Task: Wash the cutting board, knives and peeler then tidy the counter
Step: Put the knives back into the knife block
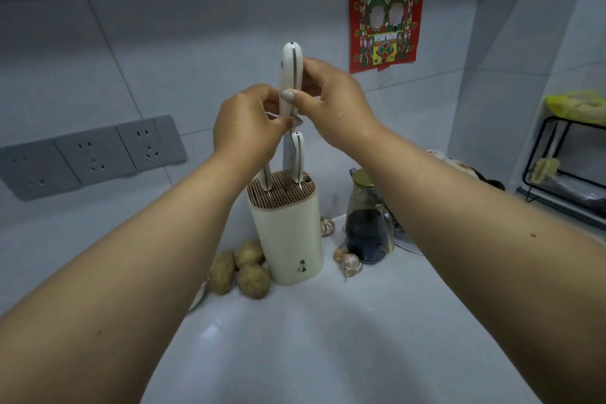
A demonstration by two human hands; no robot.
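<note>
Two bare forearms reaching in from the lower corners, meeting above a cream knife block (288, 233) at the back of the pale counter (328, 338). Left hand (244, 126) with fingers curled, pinching the lower end of a white knife handle (290, 79) between thumb and fingertips. Right hand (331, 92) with fingers bent round the same handle from the other side, thumb laid across its front. Knife held upright, handle up, blade (288, 170) pointing down with its tip in the bristle top of the block. Beside the blade, a second white-handled knife (297, 157) already seated in the block; another handle (265, 179) standing at the block's left, partly hidden behind the left wrist. Three potatoes (241, 269) grouped at the block's left foot, touching one another. Garlic bulbs (349, 262) to the right of the block, another bulb (327, 226) behind. Glass jar of dark liquid with a gold lid (369, 226) just right of that. Black wire rack (564, 167) at the far right. Grey wall sockets (95, 157) on the left, red printed poster (385, 6) on the tiled wall above.
</note>
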